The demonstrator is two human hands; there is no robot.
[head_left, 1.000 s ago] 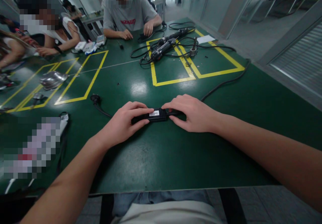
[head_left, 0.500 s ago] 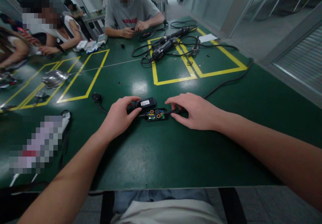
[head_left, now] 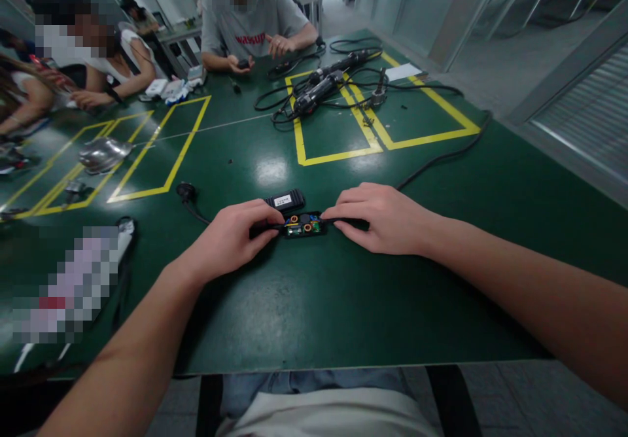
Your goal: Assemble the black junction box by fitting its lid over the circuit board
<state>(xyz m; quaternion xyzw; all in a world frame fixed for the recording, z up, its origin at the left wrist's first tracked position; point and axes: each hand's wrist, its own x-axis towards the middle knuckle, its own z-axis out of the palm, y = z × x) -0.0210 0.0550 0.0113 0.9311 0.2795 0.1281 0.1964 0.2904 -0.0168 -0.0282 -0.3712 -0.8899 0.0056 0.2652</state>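
On the green table lies an opened black casing [head_left: 305,225] with a circuit board and copper coils showing inside. A black power cable [head_left: 343,220] enters it from the right, and my right hand [head_left: 380,218] pinches that cable close to the casing. At the opposite end, my left hand [head_left: 240,233] closes thumb and fingers round the cable where it leaves the casing; the fingers partly hide it. Just behind the casing rests its black cover [head_left: 286,200] with a white label. Further left lies a black plug [head_left: 186,192], its lead running under my left hand.
Black corded electric screwdrivers [head_left: 318,93] and tangled cables lie across yellow-taped rectangles at the back. A metal bowl-shaped part [head_left: 104,154] sits on the left, and a blurred pouch [head_left: 73,286] nearer me. Across the table a person [head_left: 258,21] holds a small dark object.
My left hand has moved right and down from beside the cover, closing on the cable at the casing. My right fingers have closed on the cable. The person opposite has parted their hands.
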